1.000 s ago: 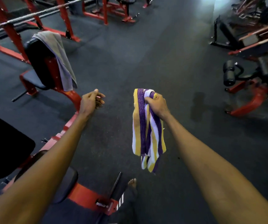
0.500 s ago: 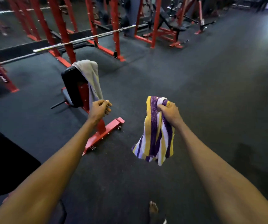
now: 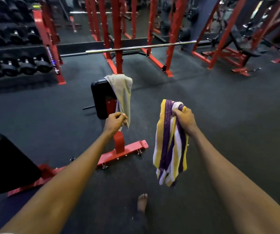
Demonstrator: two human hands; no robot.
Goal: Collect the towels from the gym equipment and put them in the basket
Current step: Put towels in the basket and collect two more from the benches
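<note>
A grey towel hangs over the top of a black padded backrest on a red bench frame ahead of me. My left hand pinches the towel's lower corner between its fingers. My right hand is closed on a bunched purple, yellow and white striped towel, which dangles below my fist over the dark floor. No basket is in view.
The bench's red foot bar lies on the floor under my left arm. Another black pad sits at the near left. A red rack with a steel barbell stands behind, dumbbell racks at far left. My bare foot is below.
I have walked closer to the bench and the view has swung left. My left hand has reached the grey towel and closed on its lower corner. The striped towel stays in my right hand.
</note>
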